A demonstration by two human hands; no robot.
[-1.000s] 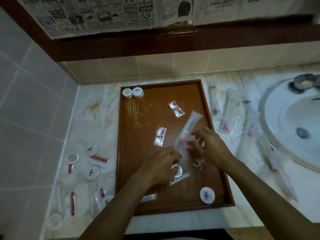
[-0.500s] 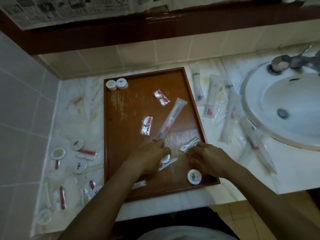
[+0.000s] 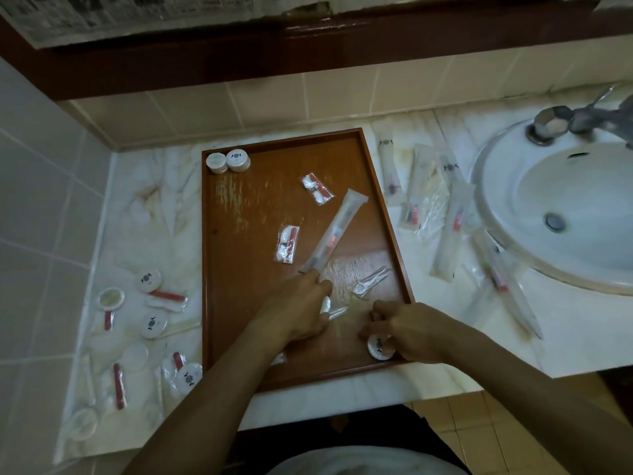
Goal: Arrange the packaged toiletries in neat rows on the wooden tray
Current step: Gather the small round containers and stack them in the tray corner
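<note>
The wooden tray [image 3: 219, 269] lies on the counter. On it are two round white discs [image 3: 227, 161] in the far left corner, two small red-and-white packets [image 3: 318, 188] [image 3: 287, 244], a long toothbrush packet [image 3: 334, 234] lying at a slant, and a clear packet [image 3: 371, 282]. My left hand [image 3: 294, 313] is curled over a small clear packet [image 3: 327, 306] holding something white, just below the long packet's near end. My right hand [image 3: 407, 332] is curled at the tray's near right corner, touching a round white disc [image 3: 378, 348].
Several long packets [image 3: 448, 231] lie between the tray and the white sink [image 3: 555, 214] on the right. Left of the tray, discs and red-marked packets [image 3: 150, 303] are scattered. A tiled wall rises on the left. The counter's front edge runs just below the tray.
Both hands have drawn back from the long packet's near end toward the tray's front. My right hand has dropped onto the round disc. A clear packet now lies loose right of centre.
</note>
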